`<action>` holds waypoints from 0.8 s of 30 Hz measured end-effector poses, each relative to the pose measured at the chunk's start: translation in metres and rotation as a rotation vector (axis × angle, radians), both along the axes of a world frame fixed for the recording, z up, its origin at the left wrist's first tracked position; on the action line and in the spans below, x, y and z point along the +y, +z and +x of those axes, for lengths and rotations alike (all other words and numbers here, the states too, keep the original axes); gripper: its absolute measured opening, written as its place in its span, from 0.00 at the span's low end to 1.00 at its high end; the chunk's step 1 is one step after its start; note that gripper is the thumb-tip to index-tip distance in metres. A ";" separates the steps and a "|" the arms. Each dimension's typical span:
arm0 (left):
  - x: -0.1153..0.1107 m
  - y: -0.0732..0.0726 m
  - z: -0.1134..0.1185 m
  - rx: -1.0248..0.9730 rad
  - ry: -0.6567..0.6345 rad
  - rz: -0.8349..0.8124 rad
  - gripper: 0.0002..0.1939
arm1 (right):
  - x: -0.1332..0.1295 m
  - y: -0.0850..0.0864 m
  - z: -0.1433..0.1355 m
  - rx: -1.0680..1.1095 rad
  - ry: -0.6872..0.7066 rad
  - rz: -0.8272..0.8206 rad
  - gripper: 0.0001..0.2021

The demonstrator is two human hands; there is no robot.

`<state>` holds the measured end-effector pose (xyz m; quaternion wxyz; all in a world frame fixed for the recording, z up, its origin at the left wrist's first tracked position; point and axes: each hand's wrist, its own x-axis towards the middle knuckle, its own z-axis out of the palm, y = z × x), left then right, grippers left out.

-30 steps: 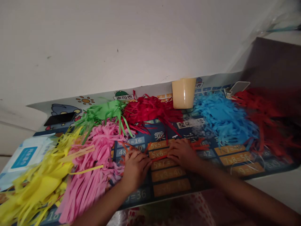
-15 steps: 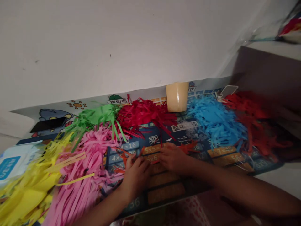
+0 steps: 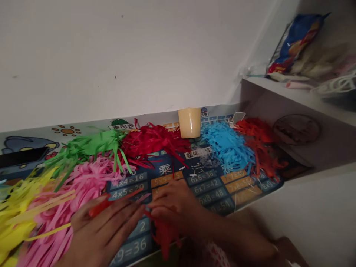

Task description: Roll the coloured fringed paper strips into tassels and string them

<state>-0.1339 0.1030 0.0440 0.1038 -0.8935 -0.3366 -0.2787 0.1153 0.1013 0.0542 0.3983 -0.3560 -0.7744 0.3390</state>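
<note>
Red fringed paper (image 3: 166,233) hangs beneath the right hand (image 3: 176,202), whose bent fingers grip it near the mat's front edge. A red-orange piece (image 3: 98,207) shows between thumb and fingers of the left hand (image 3: 104,226), which clasps it — whether the two pieces join, I cannot tell. The hanging fringe looks thin and blurred. Pink strips (image 3: 91,176) crowd the left hand, yellow ones (image 3: 13,224) farther left. Beyond, on the printed mat (image 3: 211,193) — green fringe (image 3: 96,142), crimson fringe (image 3: 152,139), a cream cup (image 3: 190,123) and blue fringe (image 3: 228,144).
</note>
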 end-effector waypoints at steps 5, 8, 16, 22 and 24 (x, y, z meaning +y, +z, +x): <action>-0.021 0.003 0.001 0.022 -0.098 0.065 0.21 | 0.000 -0.017 -0.016 0.380 0.191 -0.972 0.15; -0.025 -0.005 0.005 0.019 -0.124 0.039 0.15 | -0.009 -0.027 -0.021 0.530 0.152 -1.107 0.18; -0.041 -0.015 0.048 -0.399 0.056 -0.236 0.08 | -0.036 -0.044 -0.028 0.723 -0.109 -0.619 0.08; -0.048 -0.020 0.058 -0.455 0.033 -0.338 0.07 | -0.042 -0.045 -0.034 0.661 -0.206 -0.386 0.01; -0.049 -0.022 0.055 -0.448 0.033 -0.356 0.07 | -0.042 -0.040 -0.036 0.600 -0.234 -0.281 0.03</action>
